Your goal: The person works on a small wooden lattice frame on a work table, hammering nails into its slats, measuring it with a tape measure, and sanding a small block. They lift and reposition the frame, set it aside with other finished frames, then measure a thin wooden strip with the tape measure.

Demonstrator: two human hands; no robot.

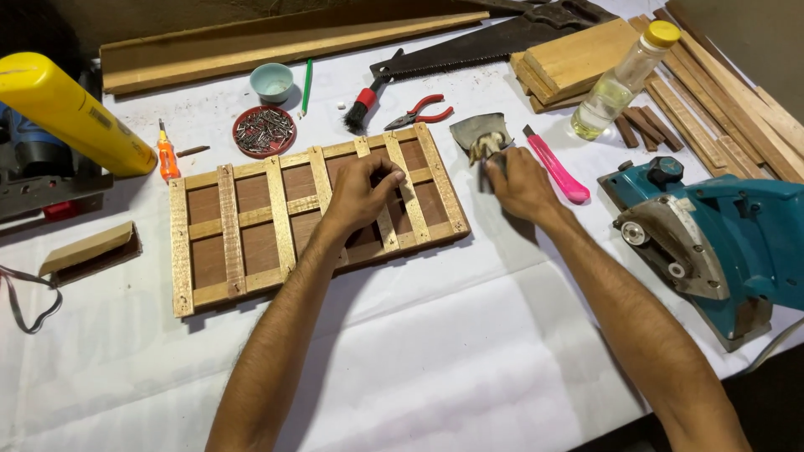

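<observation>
From the head camera, a wooden lattice frame [314, 218] lies flat on the white-covered surface [435, 351]. The left hand [360, 194] rests on the frame's right half, fingers curled and pressing down on a slat. The right hand [521, 182] lies just right of the frame, closed around a small dark tool whose metal head [480, 134] sticks out beyond the fingers; what kind of tool it is cannot be told. A pink utility knife [557, 167] lies just beside that hand, and a blue power planer [712, 243] sits further right. Behind the frame stand a red dish of nails [264, 131], red-handled pliers [421, 111], a handsaw [494, 38] and a clear bottle [620, 79] with a yellow cap.
</observation>
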